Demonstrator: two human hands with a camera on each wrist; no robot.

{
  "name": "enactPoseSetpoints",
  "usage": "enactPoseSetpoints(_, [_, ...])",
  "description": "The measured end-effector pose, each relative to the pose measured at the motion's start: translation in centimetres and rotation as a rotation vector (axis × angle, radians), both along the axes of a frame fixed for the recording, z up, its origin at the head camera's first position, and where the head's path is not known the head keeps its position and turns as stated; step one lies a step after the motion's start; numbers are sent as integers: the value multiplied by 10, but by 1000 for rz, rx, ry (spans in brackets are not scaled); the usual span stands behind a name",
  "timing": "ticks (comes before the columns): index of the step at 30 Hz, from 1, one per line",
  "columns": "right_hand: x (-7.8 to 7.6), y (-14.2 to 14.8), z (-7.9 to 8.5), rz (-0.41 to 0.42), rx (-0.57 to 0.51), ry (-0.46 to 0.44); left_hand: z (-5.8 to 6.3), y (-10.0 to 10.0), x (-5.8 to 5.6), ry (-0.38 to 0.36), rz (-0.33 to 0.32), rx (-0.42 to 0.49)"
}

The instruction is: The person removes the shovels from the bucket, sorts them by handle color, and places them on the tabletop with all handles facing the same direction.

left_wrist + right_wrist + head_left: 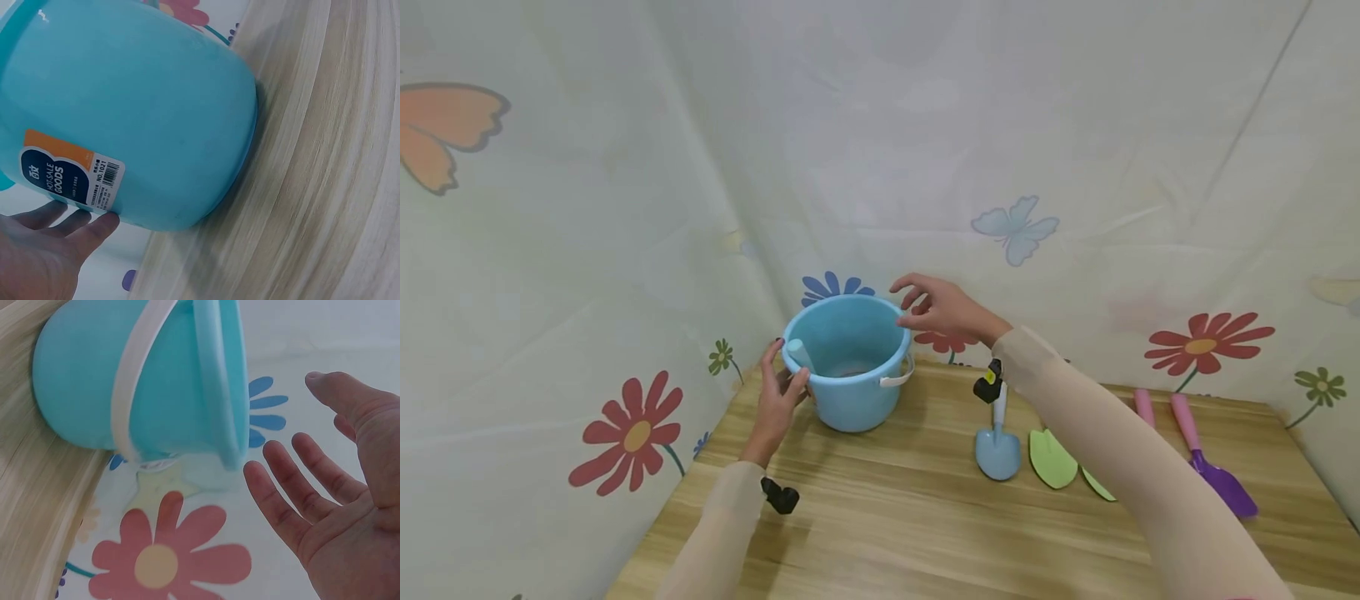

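Observation:
A light blue bucket (pixel 857 404) stands upright on the wooden table, its white carrying handle (pixel 895 380) hanging down at the right side. My left hand (pixel 777 406) rests against the bucket's left side, fingers spread and touching near the rim. In the left wrist view, fingertips lie beside an orange and navy label (pixel 69 169). Inside the bucket, a pale blue rod-like handle (pixel 800 353) leans against the left wall; its lower end is hidden. Relaxed and holding nothing, my right hand (pixel 943 307) hovers beside the bucket's right rim, apart from it in the right wrist view.
On the table to the right lie a blue toy shovel (pixel 997 454), a green one (pixel 1052 460), another green blade (pixel 1099 485) partly under my right arm, and a purple shovel (pixel 1225 487) with a pink handle. Flower-printed white cloth (pixel 865 167) hangs behind and at left.

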State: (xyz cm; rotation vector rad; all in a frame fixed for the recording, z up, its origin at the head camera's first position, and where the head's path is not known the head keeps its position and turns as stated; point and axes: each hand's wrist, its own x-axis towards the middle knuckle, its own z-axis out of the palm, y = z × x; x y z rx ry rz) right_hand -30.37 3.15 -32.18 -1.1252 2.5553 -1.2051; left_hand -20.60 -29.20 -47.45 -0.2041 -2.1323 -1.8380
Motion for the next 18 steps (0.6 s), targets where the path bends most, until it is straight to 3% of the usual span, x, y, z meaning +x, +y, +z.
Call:
enactPoseSetpoints(9, [-4, -22, 6, 44, 13, 16, 7, 0, 3, -49, -1, -37])
enactPoseSetpoints(18, [-13, -39, 5, 176, -1, -85, 11, 0, 4, -80, 2, -36])
